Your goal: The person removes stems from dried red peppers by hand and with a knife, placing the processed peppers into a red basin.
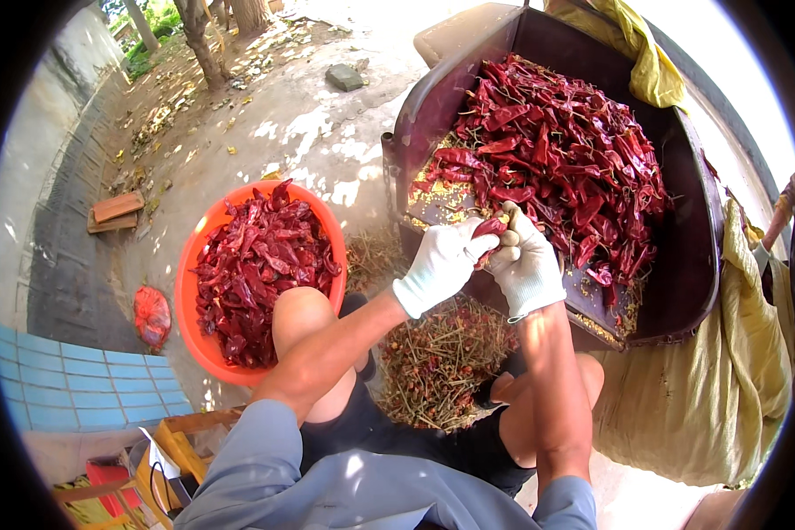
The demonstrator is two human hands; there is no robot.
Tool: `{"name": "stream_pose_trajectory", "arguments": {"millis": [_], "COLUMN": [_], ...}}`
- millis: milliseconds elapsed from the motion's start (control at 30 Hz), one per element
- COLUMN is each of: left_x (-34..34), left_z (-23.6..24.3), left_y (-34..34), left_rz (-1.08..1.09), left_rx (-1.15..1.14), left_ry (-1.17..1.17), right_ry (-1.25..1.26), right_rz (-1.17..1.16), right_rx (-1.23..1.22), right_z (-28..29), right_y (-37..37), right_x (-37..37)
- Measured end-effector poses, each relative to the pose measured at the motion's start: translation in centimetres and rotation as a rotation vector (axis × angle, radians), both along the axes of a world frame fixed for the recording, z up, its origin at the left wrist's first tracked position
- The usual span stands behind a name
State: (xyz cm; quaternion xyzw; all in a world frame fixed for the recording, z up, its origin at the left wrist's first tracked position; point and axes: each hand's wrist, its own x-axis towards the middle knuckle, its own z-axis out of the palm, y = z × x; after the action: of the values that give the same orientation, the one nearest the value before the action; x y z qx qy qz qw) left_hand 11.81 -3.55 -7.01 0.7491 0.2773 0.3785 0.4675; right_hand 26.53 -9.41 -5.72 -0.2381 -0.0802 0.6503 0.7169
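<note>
Both of my hands wear white knit gloves and meet at the near edge of a dark cart bed point(693, 291). A dried red chili pepper point(490, 228) is pinched between them. My left hand point(444, 258) has its fingers closed on the pepper's lower part. My right hand point(526, 256) grips its upper end, fingers closed. Past my hands, a large heap of dried red chilies point(565, 150) fills the cart bed, with yellow seeds scattered on its floor. To my left, an orange basin point(185, 305) holds a pile of red chilies point(261, 265).
Stems and scraps point(442, 358) lie heaped on the ground between my legs. A yellowish sack point(689, 406) hangs at the cart's right side, and yellow cloth point(649, 66) drapes its far corner. A red plastic bag point(152, 316) and bricks point(117, 210) lie left of the basin.
</note>
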Motion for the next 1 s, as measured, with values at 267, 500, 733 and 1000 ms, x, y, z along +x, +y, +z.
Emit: {"name": "stream_pose_trajectory", "arguments": {"millis": [267,500,733,1000], "left_x": [-9.0,-27.0,-18.1,-3.1], "left_z": [3.4,2.7,4.6,5.2], "left_y": [2.4,5.5,3.2,0.9], "left_rz": [0.23,0.696,0.388,-0.004], "left_rx": [-0.217,0.336,0.194,0.629], "left_ry": [-0.02,0.987,0.422,0.409], "right_ry": [-1.265,-2.485,-2.422,-2.083], "right_rz": [-0.527,-0.464,-0.4,-0.333], "right_rx": [-0.185,-0.316,-0.424,0.018], "right_z": [3.2,-0.6,-2.7,1.9], "right_y": [-1.1,0.5,0.9,-2.1], "right_x": [6.2,5.1,7.4,0.8]}}
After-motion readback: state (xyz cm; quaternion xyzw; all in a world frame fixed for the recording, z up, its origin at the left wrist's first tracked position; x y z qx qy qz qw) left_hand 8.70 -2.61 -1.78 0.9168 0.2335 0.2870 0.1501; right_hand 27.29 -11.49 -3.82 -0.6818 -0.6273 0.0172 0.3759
